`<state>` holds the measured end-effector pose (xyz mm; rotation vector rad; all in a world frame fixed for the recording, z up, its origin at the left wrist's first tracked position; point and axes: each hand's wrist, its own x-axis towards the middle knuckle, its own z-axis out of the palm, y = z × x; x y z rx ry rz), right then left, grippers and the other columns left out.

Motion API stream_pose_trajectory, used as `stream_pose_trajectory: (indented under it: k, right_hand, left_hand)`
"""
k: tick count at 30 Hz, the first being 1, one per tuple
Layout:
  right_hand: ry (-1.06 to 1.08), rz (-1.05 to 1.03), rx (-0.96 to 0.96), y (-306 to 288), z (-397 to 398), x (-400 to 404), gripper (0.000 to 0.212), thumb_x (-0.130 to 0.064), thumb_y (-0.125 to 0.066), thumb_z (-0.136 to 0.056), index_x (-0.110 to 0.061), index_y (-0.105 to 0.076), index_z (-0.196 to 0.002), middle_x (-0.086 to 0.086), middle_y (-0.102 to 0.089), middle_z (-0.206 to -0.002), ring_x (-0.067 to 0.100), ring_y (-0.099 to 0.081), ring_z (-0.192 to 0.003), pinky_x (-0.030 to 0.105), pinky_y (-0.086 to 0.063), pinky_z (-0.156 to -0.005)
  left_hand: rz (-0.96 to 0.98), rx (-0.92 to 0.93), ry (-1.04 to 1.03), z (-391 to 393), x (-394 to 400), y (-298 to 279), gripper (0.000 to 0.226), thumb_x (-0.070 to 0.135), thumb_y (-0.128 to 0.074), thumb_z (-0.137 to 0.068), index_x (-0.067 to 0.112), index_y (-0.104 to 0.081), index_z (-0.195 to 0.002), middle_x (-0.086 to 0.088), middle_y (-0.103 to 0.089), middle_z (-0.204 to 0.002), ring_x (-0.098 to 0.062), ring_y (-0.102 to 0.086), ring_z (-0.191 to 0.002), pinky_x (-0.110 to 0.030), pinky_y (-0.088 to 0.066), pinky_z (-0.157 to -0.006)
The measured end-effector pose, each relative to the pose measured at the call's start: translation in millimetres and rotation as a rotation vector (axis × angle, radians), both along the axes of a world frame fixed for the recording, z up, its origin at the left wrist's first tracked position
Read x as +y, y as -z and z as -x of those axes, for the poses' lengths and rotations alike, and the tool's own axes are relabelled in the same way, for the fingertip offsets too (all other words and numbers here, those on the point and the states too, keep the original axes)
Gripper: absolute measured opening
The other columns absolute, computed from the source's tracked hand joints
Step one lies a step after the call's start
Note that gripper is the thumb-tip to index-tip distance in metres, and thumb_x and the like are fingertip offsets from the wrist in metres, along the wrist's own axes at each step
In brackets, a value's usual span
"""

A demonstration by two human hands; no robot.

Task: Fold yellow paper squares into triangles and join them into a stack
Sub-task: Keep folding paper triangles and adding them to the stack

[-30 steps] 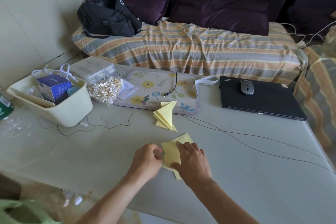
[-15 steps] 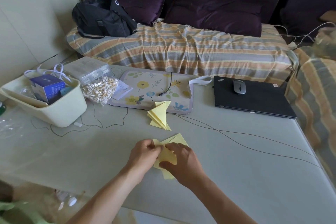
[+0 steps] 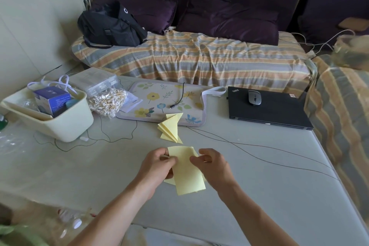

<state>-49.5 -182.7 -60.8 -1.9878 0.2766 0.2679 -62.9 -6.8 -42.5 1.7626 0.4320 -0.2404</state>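
A flat yellow paper sheet (image 3: 186, 173) is lifted slightly above the grey table (image 3: 259, 175), near its front middle. My left hand (image 3: 158, 168) pinches the sheet's left edge between thumb and fingers. My right hand (image 3: 212, 166) pinches the right edge. More yellow paper peeks out beneath the sheet, mostly hidden. Farther back lies a stack of joined yellow folded triangles (image 3: 170, 128), at the front edge of a floral mat, untouched by either hand.
A floral mat (image 3: 159, 102) with a black cable lies behind the stack. A closed black laptop (image 3: 267, 110) with a mouse sits back right. A cream bin (image 3: 50, 118) and a bag of cotton swabs (image 3: 106, 102) stand at left. Thin cables (image 3: 259, 152) cross the table.
Both hands have lifted a yellow sheet off the table and now pinch its two side edges; earlier they were pressing on paper lying flat.
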Motion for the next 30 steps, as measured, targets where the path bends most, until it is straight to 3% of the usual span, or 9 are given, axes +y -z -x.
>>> stream_pose_trajectory:
  k: [4, 7, 10, 14, 18, 23, 27, 30]
  right_hand:
    - [0.029, -0.081, 0.051, -1.1, 3.8, -3.3, 0.053, -0.044, -0.076, -0.085, -0.020, -0.060, -0.130, -0.004, -0.068, -0.109, 0.014, -0.065, -0.101, 0.027, -0.051, -0.082]
    - [0.053, -0.144, 0.030, 0.4, 7.0, -3.0, 0.037, -0.037, -0.081, -0.082, -0.019, -0.067, -0.111, 0.000, -0.072, -0.103, 0.018, -0.068, -0.094, 0.039, -0.058, -0.087]
    - [0.112, -0.150, -0.070, -7.2, 11.1, -1.7, 0.021, -0.024, -0.079, -0.083, -0.021, -0.067, -0.100, -0.002, -0.072, -0.095, 0.019, -0.068, -0.091, 0.029, -0.055, -0.072]
    - [0.117, -0.161, -0.191, -14.3, 17.3, 0.8, 0.015, -0.019, -0.077, -0.081, -0.022, -0.065, -0.090, -0.003, -0.070, -0.087, 0.019, -0.067, -0.083, 0.028, -0.051, -0.068]
    - [0.030, -0.159, -0.368, -18.7, 27.8, 3.7, 0.017, -0.007, -0.073, -0.081, -0.022, -0.065, -0.083, -0.008, -0.069, -0.080, 0.012, -0.063, -0.072, 0.018, -0.048, -0.061]
    - [-0.191, -0.074, -0.605, -20.8, 35.3, 8.0, 0.030, -0.002, -0.072, -0.081, -0.030, -0.069, -0.088, -0.013, -0.067, -0.095, 0.013, -0.065, -0.090, 0.015, -0.049, -0.075]
    - [-0.268, -0.068, -0.663, -22.2, 35.3, 11.8, 0.027, -0.003, -0.071, -0.079, -0.027, -0.072, -0.092, -0.013, -0.067, -0.100, 0.013, -0.066, -0.098, 0.024, -0.054, -0.081]
    - [-0.291, -0.040, -0.677, -23.0, 31.2, 13.1, 0.027, -0.003, -0.071, -0.077, -0.025, -0.071, -0.092, -0.014, -0.066, -0.102, 0.012, -0.065, -0.099, 0.022, -0.051, -0.082]
  left_hand:
    - [0.045, 0.006, -0.023, 0.4, -3.4, -7.6, 0.011, 0.007, -0.063, -0.091, 0.005, -0.073, -0.096, -0.015, -0.075, -0.088, -0.022, -0.067, -0.072, -0.034, -0.060, -0.071]
    - [0.044, 0.010, -0.035, 3.6, -4.0, -10.3, 0.010, 0.008, -0.064, -0.091, 0.001, -0.071, -0.094, -0.012, -0.072, -0.083, -0.023, -0.064, -0.069, -0.031, -0.057, -0.067]
    - [0.016, -0.016, -0.119, 8.6, -3.1, -12.6, 0.010, 0.011, -0.068, -0.087, 0.002, -0.072, -0.087, -0.016, -0.071, -0.077, -0.023, -0.059, -0.064, -0.034, -0.054, -0.068]
    - [-0.026, -0.049, -0.227, 14.2, 0.1, -20.8, 0.027, 0.025, -0.069, -0.074, -0.001, -0.068, -0.082, -0.004, -0.055, -0.065, -0.020, -0.044, -0.060, -0.031, -0.042, -0.066]
    - [0.030, -0.028, -0.293, 15.7, 1.8, -23.3, 0.019, 0.019, -0.071, -0.081, 0.000, -0.071, -0.080, -0.007, -0.061, -0.070, -0.022, -0.052, -0.063, -0.031, -0.052, -0.067]
    - [0.126, -0.001, -0.308, 15.7, 0.3, -29.0, 0.017, 0.012, -0.062, -0.094, 0.010, -0.078, -0.088, -0.010, -0.078, -0.086, -0.031, -0.072, -0.078, -0.033, -0.061, -0.071]
    - [0.126, 0.004, -0.228, 15.7, -1.6, -38.1, 0.027, 0.026, -0.051, -0.105, 0.016, -0.075, -0.097, -0.008, -0.079, -0.095, -0.025, -0.074, -0.088, -0.033, -0.060, -0.076]
    - [0.122, 0.002, -0.125, 14.6, -2.2, -41.8, 0.029, 0.036, -0.053, -0.104, 0.015, -0.072, -0.102, -0.006, -0.078, -0.098, -0.020, -0.074, -0.090, -0.029, -0.056, -0.076]
